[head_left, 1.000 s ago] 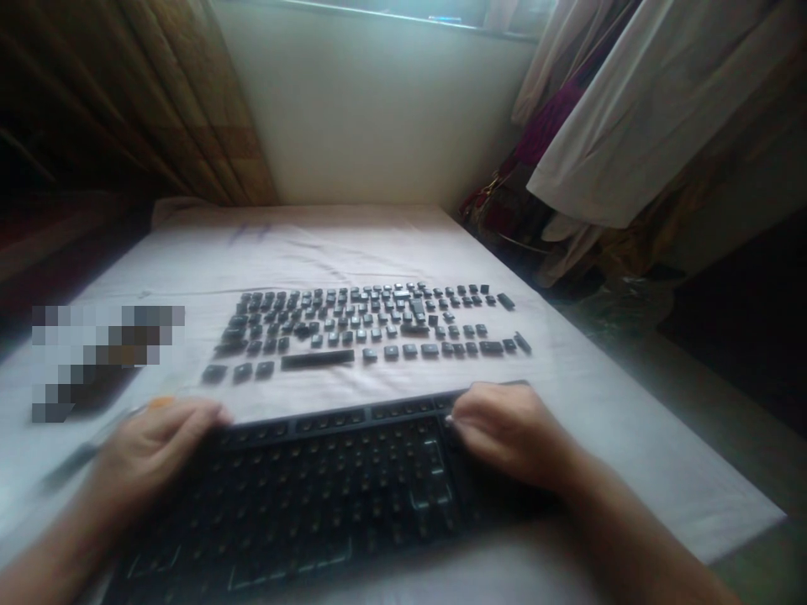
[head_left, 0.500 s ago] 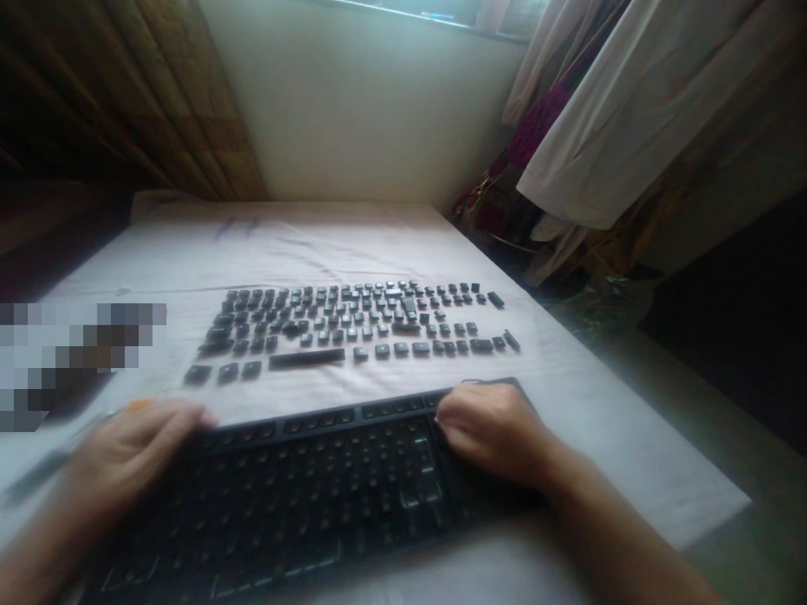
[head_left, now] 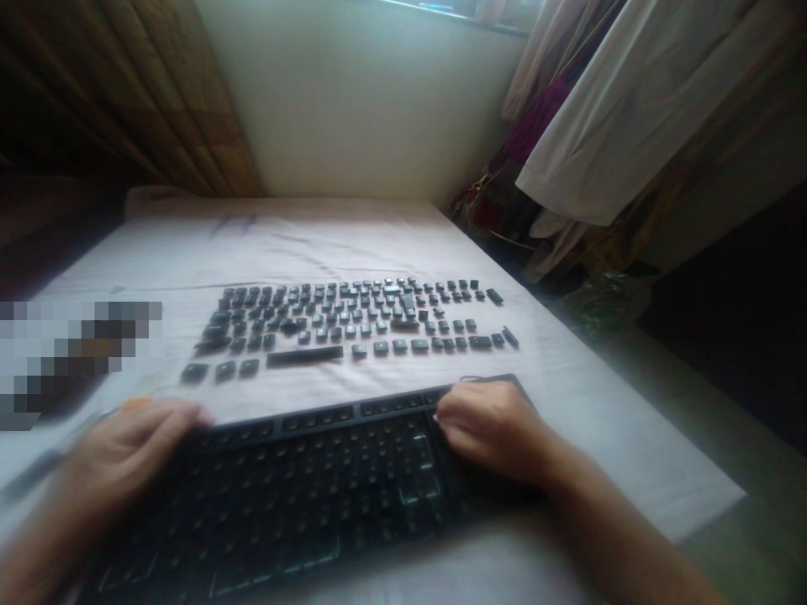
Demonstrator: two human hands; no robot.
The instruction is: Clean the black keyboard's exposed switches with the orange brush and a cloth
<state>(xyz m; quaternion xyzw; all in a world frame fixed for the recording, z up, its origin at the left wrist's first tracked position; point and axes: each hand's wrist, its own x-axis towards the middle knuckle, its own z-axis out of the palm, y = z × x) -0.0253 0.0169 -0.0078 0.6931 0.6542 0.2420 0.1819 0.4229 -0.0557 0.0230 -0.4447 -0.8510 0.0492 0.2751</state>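
A black keyboard base (head_left: 283,496) with its keycaps off lies slanted across the near part of the white-covered table. My left hand (head_left: 135,437) rests at its upper left edge, fingers closed against the frame. At the upper right, my right hand (head_left: 488,424) is curled into a closed grip on the keyboard base. Beyond the base, loose black keycaps (head_left: 382,347) are laid out in rows, with the long space bar (head_left: 305,357) in the nearest row. An orange item (head_left: 136,404) shows just behind my left hand.
A white cloth (head_left: 315,244) covers the table. A thin dark tool (head_left: 34,472), blurred, lies at the left beside my left hand. Brown curtains (head_left: 182,101) hang at the back left, and clothes (head_left: 605,126) hang at the back right beyond the table's edge.
The view has shifted slightly, so the table and keycaps sit a little farther left and up. Both hands keep their places on the keyboard base.
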